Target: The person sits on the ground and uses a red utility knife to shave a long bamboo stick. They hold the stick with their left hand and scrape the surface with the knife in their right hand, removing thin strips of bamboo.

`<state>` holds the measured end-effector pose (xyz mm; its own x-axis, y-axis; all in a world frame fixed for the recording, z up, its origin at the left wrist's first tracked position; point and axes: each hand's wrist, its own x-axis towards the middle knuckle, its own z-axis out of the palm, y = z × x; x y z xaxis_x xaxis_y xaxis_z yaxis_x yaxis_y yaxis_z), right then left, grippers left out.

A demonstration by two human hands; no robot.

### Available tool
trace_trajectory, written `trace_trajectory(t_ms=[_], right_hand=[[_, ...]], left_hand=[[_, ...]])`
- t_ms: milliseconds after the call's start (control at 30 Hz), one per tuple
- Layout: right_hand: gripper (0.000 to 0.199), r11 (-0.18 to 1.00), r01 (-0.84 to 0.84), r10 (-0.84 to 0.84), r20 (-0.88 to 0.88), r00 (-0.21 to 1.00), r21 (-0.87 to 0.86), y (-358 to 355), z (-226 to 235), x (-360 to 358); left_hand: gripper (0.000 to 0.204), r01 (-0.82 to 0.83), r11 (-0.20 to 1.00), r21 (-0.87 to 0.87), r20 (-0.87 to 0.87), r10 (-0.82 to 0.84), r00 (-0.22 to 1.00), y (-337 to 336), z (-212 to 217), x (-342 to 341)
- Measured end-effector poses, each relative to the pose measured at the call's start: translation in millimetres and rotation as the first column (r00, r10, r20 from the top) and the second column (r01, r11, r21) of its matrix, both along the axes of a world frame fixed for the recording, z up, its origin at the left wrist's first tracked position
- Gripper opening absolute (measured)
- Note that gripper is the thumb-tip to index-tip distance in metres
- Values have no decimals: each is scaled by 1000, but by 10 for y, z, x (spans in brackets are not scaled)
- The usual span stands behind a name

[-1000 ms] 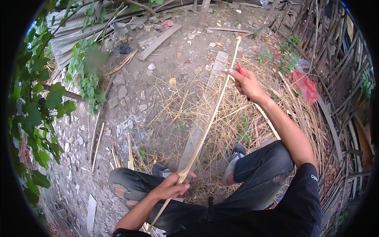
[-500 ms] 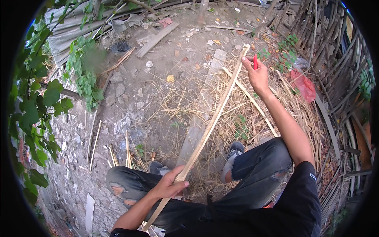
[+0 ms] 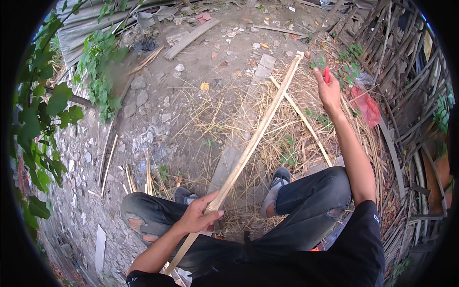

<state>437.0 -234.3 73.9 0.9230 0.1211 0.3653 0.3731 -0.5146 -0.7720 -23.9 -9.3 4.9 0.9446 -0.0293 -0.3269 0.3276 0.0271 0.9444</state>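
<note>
A long pale strip (image 3: 255, 136) slants from near left to far centre, the left hand (image 3: 197, 217) grasping its nearer part, while the right hand (image 3: 329, 93), apart from it on the right, grips a red object (image 3: 327, 74), and a second strip (image 3: 306, 123) crosses behind over scattered straw (image 3: 356, 136).

Diffuse daylight, moderately bright; shadows soft. Fisheye rim black, bluish fringe upper right; stick fence (image 3: 404, 91) bowed. Hazy smudge blurs edge of upper-left leaves (image 3: 94, 69).
</note>
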Motion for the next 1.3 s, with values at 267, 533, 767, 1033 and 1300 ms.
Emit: trace_trajectory(t_ms=[267, 533, 767, 1033, 1300], right_hand=[[62, 497, -805, 710, -383, 591, -322, 776, 9, -1490], [52, 310, -857, 779, -407, 478, -412, 1005, -145, -2125], [59, 451, -766, 722, -317, 615, -459, 1066, -295, -1526], [65, 594, -593, 612, -172, 772, -544, 994, -310, -1047], [65, 788, -274, 240, -136, 961, -551, 250, -296, -46]], left_hand=[[69, -306, 943, 134, 74, 299, 951, 52, 103, 153], [71, -344, 920, 186, 58, 339, 939, 68, 123, 175], [72, -318, 927, 197, 73, 309, 948, 79, 30, 82], [65, -272, 936, 225, 129, 248, 960, 99, -69, -25], [65, -52, 910, 412, 189, -29, 981, 143, 7, -271]])
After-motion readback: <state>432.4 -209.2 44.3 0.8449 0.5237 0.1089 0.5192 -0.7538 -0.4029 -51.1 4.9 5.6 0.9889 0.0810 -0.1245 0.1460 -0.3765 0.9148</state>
